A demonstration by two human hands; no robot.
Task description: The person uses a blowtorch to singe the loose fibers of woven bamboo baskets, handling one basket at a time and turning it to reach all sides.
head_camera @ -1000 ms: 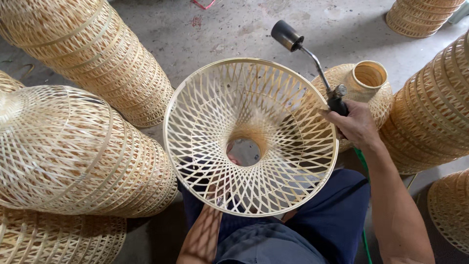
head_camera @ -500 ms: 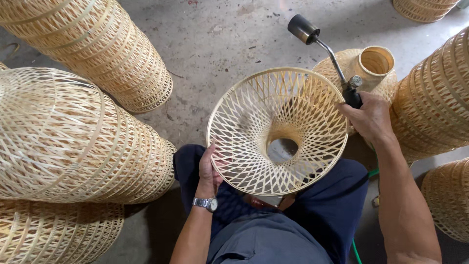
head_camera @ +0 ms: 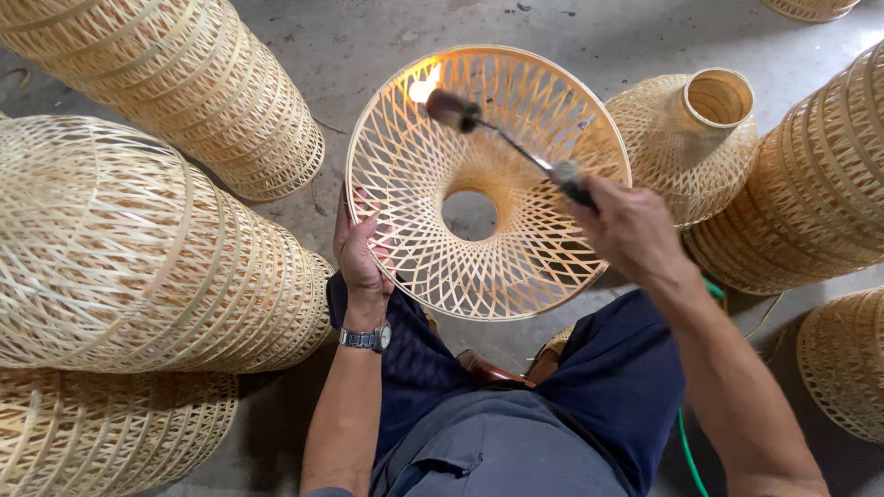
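Note:
A round woven bamboo lampshade [head_camera: 516, 267] with an open hole in its middle is held over my knees, its wide mouth facing me. My left hand [head_camera: 361, 250], with a wristwatch, grips its left rim from outside. My right hand [head_camera: 626, 230] holds a gas torch [head_camera: 502, 138] by its handle; the long metal neck reaches inside the shade. A small flame glows at the nozzle, close to the upper left inner wall.
Tall stacks of woven bamboo shades lie at the left [head_camera: 138, 248] and upper left [head_camera: 184, 83]. More shades stand at the right [head_camera: 810, 184], one with a narrow neck [head_camera: 700, 129]. A green hose [head_camera: 686, 442] runs by my right leg. Grey concrete floor [head_camera: 368, 37] lies beyond.
The torch moved from outside the shade's right rim into its interior, with a flame now lit at the nozzle. The shade came closer and my left hand stays on its rim.

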